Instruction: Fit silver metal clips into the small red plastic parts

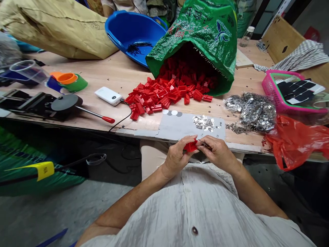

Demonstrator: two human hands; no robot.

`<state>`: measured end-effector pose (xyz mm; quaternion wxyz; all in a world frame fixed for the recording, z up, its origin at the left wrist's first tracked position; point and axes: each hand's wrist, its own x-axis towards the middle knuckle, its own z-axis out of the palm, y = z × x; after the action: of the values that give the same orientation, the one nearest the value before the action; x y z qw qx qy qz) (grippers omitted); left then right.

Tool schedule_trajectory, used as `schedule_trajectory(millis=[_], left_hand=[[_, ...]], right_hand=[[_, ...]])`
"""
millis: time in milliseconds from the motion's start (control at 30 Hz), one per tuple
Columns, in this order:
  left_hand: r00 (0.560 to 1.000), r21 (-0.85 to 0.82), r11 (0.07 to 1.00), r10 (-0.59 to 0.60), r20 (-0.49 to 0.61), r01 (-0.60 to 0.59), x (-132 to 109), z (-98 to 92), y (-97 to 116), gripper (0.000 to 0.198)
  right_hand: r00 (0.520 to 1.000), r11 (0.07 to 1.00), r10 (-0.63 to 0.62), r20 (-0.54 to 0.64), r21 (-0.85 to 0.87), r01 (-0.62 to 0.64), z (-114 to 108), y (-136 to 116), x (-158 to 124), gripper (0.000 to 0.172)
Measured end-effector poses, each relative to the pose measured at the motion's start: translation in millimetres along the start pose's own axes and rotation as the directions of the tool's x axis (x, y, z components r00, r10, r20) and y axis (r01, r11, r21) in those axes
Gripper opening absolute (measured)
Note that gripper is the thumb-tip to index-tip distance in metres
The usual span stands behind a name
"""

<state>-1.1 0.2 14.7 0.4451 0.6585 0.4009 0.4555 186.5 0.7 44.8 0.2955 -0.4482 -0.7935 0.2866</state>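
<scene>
Close to my body, at the table's near edge, my left hand (pixel 178 153) grips a small red plastic housing (pixel 190 147) between thumb and fingers. My right hand (pixel 219 151) is closed in a pinch right against the housing's right side. Something thin and dark shows between its fingers, too small to name. Just beyond both hands lies a grey mat (pixel 177 127) with a scatter of small shiny metal pieces (pixel 204 122) on it. A heap of similar red housings (pixel 164 94) spills toward the mat from a green woven sack (pixel 205 20).
Bags of metal parts (pixel 257 111), a pink basket (pixel 268 91) and a red plastic bag (pixel 298 140) lie on the right. Leftward are a white power bank (pixel 109 95) with a cable and a lever press (pixel 64 103). A blue basin (pixel 115 29) stands behind.
</scene>
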Motion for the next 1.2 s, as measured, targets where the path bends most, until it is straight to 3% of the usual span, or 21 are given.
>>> schedule_trajectory(millis=[100, 200, 367, 500, 800, 1000, 1200], left_hand=[[0.999, -0.072, 0.996, -0.045, -0.013, 0.044, 1, 1.3, 3, 0.031], [0.999, -0.058, 0.998, -0.01, -0.036, 0.008, 1, 1.9, 3, 0.031], [0.992, 0.021, 0.995, 0.098, -0.08, -0.097, 4, 1.1, -1, 0.032], [0.977, 0.076, 0.978, 0.2, -0.073, -0.195, 6, 1.1, -3, 0.034], [0.96, 0.097, 0.956, 0.28, -0.034, -0.275, 8, 0.4, 0, 0.036], [0.96, 0.03, 0.962, 0.273, -0.062, -0.272, 7, 3.4, 1, 0.036], [0.95, 0.071, 0.953, 0.3, -0.083, -0.295, 3, 7.3, -6, 0.036]], right_hand=[[1.0, 1.0, -0.018, 0.006, 0.009, 0.018, -1, 1, 2, 0.014], [1.0, 0.997, -0.011, -0.015, 0.077, 0.012, -2, 3, 3, 0.015], [0.975, 0.946, 0.204, -0.084, 0.274, -0.174, -5, 8, 2, 0.016], [0.952, 0.878, 0.304, -0.038, 0.399, -0.264, 1, 13, 2, 0.017], [0.954, 0.792, 0.295, 0.061, 0.543, -0.279, 4, 15, 10, 0.022], [0.958, 0.752, 0.267, 0.11, 0.597, -0.278, 2, 16, 13, 0.023], [0.957, 0.728, 0.252, 0.146, 0.622, -0.287, 10, 17, 19, 0.027]])
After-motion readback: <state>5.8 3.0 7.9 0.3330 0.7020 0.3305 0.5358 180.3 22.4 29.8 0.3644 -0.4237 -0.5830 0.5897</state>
